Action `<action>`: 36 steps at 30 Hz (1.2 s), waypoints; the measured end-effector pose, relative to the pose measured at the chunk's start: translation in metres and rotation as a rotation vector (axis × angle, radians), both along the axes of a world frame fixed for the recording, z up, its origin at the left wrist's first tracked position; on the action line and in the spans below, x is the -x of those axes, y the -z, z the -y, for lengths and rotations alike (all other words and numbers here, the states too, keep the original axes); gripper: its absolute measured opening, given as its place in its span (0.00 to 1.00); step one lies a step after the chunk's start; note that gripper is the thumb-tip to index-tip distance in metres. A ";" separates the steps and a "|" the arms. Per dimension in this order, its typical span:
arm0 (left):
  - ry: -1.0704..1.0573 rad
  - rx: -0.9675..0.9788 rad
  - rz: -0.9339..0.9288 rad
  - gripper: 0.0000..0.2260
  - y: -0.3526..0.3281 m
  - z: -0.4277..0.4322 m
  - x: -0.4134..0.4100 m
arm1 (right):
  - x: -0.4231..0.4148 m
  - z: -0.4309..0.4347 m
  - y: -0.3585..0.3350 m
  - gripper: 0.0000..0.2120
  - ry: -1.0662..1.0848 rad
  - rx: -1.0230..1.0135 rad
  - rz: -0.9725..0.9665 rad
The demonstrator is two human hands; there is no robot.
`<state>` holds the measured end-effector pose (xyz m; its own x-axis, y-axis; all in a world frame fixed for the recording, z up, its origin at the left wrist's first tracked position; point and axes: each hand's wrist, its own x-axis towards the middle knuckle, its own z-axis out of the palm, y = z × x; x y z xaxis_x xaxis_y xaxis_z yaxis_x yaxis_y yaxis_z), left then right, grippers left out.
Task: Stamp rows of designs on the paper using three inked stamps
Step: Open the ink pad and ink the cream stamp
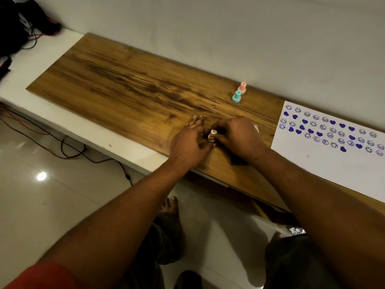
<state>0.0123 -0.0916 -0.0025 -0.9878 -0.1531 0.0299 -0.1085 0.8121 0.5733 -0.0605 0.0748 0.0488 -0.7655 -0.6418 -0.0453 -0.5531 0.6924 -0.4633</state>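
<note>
A small cream stamp (213,134) sits between both hands near the front edge of the wooden board (125,84). My right hand (237,136) pinches it from the right, and my left hand (188,142) touches it from the left with fingers spread. A dark ink pad (238,161) is mostly hidden under my right wrist. A teal stamp (236,96) and a pink stamp (242,88) stand upright farther back near the wall. The white paper (325,163) on the right carries rows of blue smiley faces and hearts.
The board rests on a white ledge (62,122) against a pale wall. Dark cables and a black bundle (25,21) lie at the far left. Tiled floor, wires and my feet are below the ledge.
</note>
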 end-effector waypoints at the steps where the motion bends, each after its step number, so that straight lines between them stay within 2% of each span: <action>1: 0.003 -0.004 -0.001 0.16 0.001 -0.001 0.000 | 0.000 -0.001 0.001 0.14 -0.005 0.003 -0.002; 12: -0.006 -0.074 0.020 0.18 0.003 -0.006 0.000 | 0.001 -0.004 0.007 0.13 0.000 0.047 -0.017; 18: 0.018 -0.066 0.032 0.26 0.003 -0.005 -0.001 | 0.000 -0.003 0.004 0.14 0.026 0.110 -0.047; 23: -0.012 -0.117 0.027 0.14 0.002 -0.007 0.001 | 0.010 -0.023 -0.006 0.15 0.079 0.133 -0.032; 25: -0.021 -0.123 0.034 0.12 0.001 -0.008 0.002 | 0.013 -0.039 -0.010 0.15 0.090 0.163 -0.026; 30: -0.027 -0.110 0.080 0.18 -0.005 -0.012 0.005 | 0.008 -0.081 -0.014 0.16 0.122 0.165 -0.048; 36: 0.019 -0.035 0.043 0.24 -0.019 -0.020 0.006 | -0.010 -0.099 -0.004 0.15 0.040 0.160 -0.032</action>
